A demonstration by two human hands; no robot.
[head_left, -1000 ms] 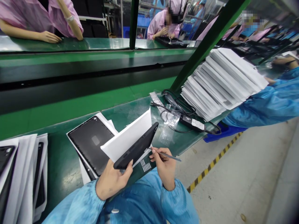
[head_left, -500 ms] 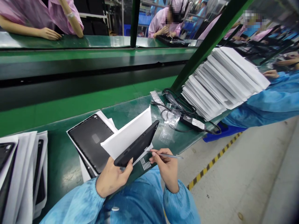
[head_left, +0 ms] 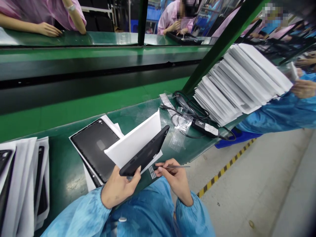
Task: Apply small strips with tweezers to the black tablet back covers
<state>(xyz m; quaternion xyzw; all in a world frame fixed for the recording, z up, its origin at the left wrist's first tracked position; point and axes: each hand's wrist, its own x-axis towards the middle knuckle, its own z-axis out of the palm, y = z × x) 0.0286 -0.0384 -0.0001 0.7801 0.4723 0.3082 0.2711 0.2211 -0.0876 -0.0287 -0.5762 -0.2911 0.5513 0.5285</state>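
Observation:
My left hand [head_left: 120, 187] is closed on the lower end of a black tablet back cover [head_left: 145, 153], tilted up on its edge. A white foam sleeve [head_left: 135, 136] stands folded up behind the cover. Between the fingertips of my right hand [head_left: 174, 176] is a pair of thin metal tweezers [head_left: 179, 166]. The tweezers' tip is over a small sheet of white label strips [head_left: 151, 172] at the bench edge, below the cover; whether it touches is too small to tell. Another black cover [head_left: 96, 144] lies flat on white sleeves to the left.
Sleeved covers [head_left: 24, 184] are piled at the far left. A tall stack of white sleeves [head_left: 242, 82] leans at the right, beside a green post [head_left: 212, 49]. Clear label sheets [head_left: 181, 131] and a cabled black device [head_left: 204, 127] lie before it. A co-worker's blue sleeve [head_left: 278, 113] is at right.
My right hand has moved the tweezers down from the cover's lower edge to the label strips. My left hand holds the cover almost still. The co-worker at right now raises a white item.

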